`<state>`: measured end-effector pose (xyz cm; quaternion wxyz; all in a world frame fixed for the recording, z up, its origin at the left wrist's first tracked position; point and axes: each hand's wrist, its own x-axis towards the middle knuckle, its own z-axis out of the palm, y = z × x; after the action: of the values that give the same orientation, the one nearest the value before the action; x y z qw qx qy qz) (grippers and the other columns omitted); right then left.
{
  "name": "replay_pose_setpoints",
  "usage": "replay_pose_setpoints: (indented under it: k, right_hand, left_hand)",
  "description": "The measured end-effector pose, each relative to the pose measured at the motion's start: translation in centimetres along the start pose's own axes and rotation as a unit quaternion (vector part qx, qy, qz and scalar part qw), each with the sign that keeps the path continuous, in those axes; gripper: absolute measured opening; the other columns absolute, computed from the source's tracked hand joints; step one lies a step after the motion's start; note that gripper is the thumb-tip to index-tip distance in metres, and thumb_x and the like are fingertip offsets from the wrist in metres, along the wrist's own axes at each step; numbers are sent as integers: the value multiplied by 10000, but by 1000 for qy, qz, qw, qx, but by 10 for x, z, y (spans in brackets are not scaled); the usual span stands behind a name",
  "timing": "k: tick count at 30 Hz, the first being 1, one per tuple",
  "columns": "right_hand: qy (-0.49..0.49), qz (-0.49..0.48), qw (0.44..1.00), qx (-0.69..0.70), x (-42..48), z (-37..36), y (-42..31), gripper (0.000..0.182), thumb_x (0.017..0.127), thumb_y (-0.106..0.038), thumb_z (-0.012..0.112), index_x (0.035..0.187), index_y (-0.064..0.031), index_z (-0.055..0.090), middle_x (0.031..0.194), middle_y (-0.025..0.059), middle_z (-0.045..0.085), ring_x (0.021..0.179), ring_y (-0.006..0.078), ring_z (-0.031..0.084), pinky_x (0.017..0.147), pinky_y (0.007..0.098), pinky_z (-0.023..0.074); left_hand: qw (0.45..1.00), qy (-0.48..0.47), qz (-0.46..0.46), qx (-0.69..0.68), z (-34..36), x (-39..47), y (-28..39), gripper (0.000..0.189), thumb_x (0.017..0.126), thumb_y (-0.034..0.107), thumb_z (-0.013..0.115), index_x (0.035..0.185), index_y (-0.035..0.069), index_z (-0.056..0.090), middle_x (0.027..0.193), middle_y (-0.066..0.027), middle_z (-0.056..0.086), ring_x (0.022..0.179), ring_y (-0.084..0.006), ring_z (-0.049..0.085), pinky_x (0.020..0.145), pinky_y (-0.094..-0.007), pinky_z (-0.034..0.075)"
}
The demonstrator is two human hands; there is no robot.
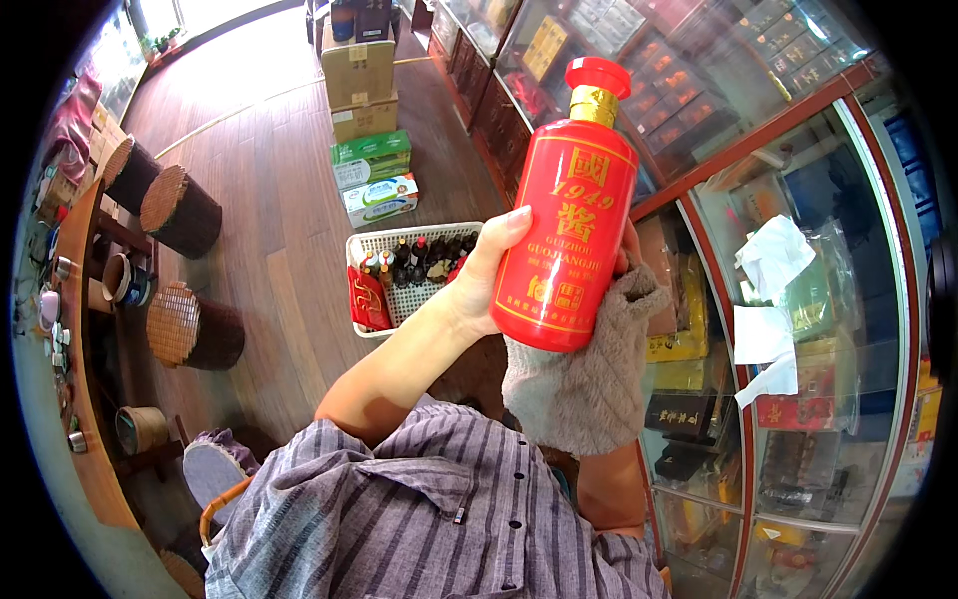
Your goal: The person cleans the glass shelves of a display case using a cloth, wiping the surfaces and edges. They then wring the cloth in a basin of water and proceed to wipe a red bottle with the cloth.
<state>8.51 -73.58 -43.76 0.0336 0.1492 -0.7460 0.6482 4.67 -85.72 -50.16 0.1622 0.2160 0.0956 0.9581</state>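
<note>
A red liquor bottle (561,239) with a gold neck band and a red cap is held up in front of me, slightly tilted, its printed face towards the camera. My left hand (486,262) grips it from the left, the thumb lying on the front. A grey plush cloth (580,397) hangs below and behind the bottle, draped over most of my right hand. Only a few fingers of my right hand (629,243) show at the bottle's right edge, pressing the cloth to it; the rest is hidden.
A white plastic basket (353,254) on the floor holds several dark bottles and a red bag. Beyond it stand milk cartons (378,201) and stacked cardboard boxes (359,75). Glass display cabinets (737,352) line the right. Stools (191,326) and a wooden table (86,359) are left.
</note>
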Motion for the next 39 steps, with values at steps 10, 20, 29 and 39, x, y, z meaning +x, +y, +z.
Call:
replay_pose_setpoints:
  k: [10, 20, 29, 39]
  right_hand:
    - [12, -175, 922, -344, -9, -14, 7, 797, 868, -302, 712, 1492, 31, 346, 1477, 172, 428, 1352, 306, 455, 1146, 418, 311]
    - [87, 0, 981, 174, 2, 3, 3, 599, 1066, -412, 540, 1529, -64, 383, 1409, 96, 536, 1259, 165, 565, 1076, 323, 489]
    - [76, -17, 994, 73, 7, 9, 14, 569, 1078, -356, 534, 1526, -48, 366, 1408, 90, 532, 1249, 158, 575, 1063, 320, 500]
    - [22, -131, 986, -97, 27, -20, 35, 526, 1083, -329, 533, 1493, -35, 382, 1376, 89, 543, 1217, 149, 590, 1031, 309, 517]
  left_hand:
    - [999, -26, -29, 22, 13, 10, 7, 806, 935, 514, 655, 1455, -61, 433, 1343, -241, 615, 1211, -322, 656, 1039, -438, 546]
    - [997, -43, -57, -5, 4, 16, 7, 806, 939, 506, 648, 1467, -60, 423, 1354, -251, 610, 1227, -343, 647, 1047, -447, 542]
    - [997, -22, -26, -64, 12, 15, 10, 800, 950, 550, 613, 1456, -41, 427, 1312, -235, 617, 1187, -326, 658, 1032, -435, 548]
    - [989, 103, 3, -107, 44, 19, 11, 634, 1002, 552, 569, 1362, 32, 520, 1276, -174, 637, 1130, -268, 671, 996, -435, 558]
